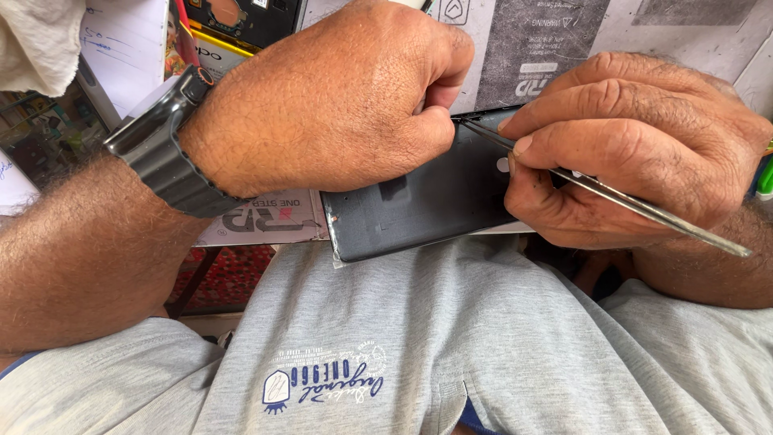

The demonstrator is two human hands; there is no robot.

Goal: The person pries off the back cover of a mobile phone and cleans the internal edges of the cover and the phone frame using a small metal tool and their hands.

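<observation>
The left hand [338, 97] grips the dark phone panel [419, 201] at the surface's near edge; the right hand's [636, 145] fingers pinch metal tweezers [636, 205]. Printed packaging [539, 40] covers the surface.

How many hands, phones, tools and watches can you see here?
Hands: 2, the left hand and the right hand
Phones: 1, a dark phone lying back-up under both hands
Tools: 1, a thin metal tool in the right hand
Watches: 1, a black watch on the left wrist
Total: 5
</observation>
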